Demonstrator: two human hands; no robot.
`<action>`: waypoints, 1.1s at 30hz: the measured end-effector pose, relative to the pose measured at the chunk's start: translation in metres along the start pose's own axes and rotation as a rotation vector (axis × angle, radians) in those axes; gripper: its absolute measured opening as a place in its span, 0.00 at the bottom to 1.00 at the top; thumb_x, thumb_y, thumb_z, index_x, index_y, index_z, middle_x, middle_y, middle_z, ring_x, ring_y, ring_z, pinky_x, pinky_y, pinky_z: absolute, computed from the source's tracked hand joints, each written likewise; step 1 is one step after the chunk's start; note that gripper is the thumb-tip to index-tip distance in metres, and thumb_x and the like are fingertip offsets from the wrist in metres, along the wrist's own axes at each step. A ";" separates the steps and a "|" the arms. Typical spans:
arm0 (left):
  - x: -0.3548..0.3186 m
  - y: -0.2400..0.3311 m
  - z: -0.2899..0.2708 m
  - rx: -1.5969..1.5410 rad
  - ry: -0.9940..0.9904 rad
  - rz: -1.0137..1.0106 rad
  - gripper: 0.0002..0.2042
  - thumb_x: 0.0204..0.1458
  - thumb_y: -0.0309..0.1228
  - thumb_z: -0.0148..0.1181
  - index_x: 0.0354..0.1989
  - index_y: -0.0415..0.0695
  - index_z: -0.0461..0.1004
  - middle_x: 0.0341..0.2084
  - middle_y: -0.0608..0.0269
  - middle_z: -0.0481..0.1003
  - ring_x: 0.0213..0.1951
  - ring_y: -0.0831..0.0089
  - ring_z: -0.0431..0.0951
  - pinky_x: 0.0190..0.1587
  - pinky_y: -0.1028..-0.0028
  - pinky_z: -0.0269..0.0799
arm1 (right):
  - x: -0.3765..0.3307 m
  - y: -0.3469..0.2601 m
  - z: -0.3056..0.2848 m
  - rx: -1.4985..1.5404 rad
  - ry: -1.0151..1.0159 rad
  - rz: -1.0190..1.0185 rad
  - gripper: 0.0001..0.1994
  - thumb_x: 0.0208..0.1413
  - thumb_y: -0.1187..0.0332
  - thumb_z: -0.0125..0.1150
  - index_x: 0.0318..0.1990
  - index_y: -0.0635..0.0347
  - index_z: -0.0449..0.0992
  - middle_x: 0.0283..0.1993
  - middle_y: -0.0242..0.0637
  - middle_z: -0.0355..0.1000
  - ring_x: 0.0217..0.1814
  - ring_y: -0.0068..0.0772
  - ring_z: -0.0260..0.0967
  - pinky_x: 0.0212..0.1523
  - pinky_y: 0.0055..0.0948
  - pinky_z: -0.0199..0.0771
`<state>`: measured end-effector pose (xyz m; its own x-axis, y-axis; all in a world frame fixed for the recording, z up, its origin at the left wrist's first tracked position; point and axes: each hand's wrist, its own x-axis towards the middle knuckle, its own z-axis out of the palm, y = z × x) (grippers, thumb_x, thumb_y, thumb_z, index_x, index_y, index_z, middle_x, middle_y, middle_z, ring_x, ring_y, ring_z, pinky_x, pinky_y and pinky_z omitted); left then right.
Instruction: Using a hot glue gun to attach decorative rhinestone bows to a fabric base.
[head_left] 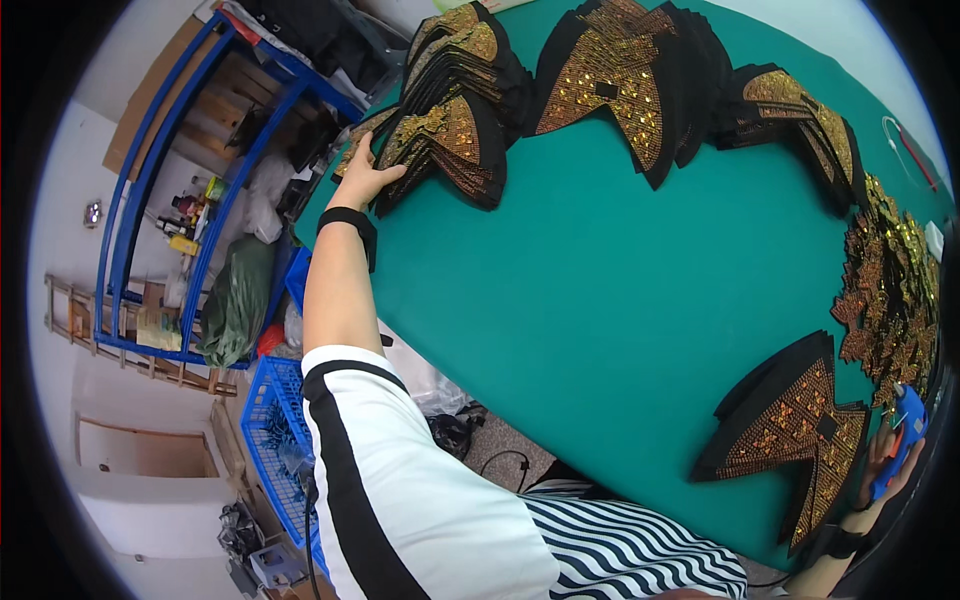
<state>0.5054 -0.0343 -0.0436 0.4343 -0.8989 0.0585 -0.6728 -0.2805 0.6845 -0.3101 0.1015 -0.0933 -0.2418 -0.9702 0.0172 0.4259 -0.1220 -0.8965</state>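
My left hand (366, 182) reaches to the far left edge of the table, its thumb spread from the fingers. It touches the edge of a stack of black pieces with gold and copper sequins (445, 140); nothing shows clearly held in it. At the near right, my right hand (873, 470) is wrapped round a blue glue gun (909, 430), its fingers partly hidden behind the tool. Next to that hand lies a black winged piece with copper studs (790, 425), with more black layers under it. Loose gold sequined appliqués (885, 285) are heaped just beyond the glue gun.
More stacks of black sequined pieces (605, 90) line the far side of the green table (590, 290), with another folded stack (800, 125) at far right. A red pen-like tool (915, 158) lies by the right edge. Left are a blue shelf rack (190, 190) and blue crate (262, 400).
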 end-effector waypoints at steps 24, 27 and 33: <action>-0.007 -0.003 0.012 0.787 0.206 0.046 0.46 0.25 0.48 0.68 0.58 0.49 0.55 0.48 0.49 0.67 0.49 0.53 0.67 0.52 0.64 0.62 | -0.014 -0.006 0.011 -0.056 -0.165 0.107 0.30 0.56 0.44 0.32 0.43 0.68 0.65 0.18 0.36 0.64 0.15 0.24 0.57 0.17 0.20 0.54; -0.032 0.056 0.012 0.594 0.240 0.266 0.29 0.34 0.39 0.64 0.49 0.51 0.65 0.40 0.51 0.72 0.42 0.56 0.73 0.44 0.64 0.67 | -0.018 -0.012 0.026 -0.074 -0.139 0.121 0.33 0.54 0.42 0.34 0.44 0.71 0.64 0.21 0.41 0.66 0.18 0.28 0.61 0.20 0.23 0.59; -0.137 0.218 0.102 0.226 0.003 0.706 0.17 0.46 0.28 0.57 0.46 0.39 0.69 0.43 0.58 0.71 0.45 0.72 0.70 0.48 0.75 0.63 | -0.026 -0.025 0.049 -0.179 -0.466 0.116 0.34 0.50 0.40 0.43 0.43 0.70 0.66 0.27 0.44 0.69 0.21 0.30 0.67 0.22 0.22 0.64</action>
<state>0.2383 -0.0066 0.0232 -0.1455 -0.8902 0.4317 -0.8993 0.3009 0.3173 -0.2719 0.1199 -0.0498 0.2295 -0.9706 0.0724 0.2608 -0.0103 -0.9653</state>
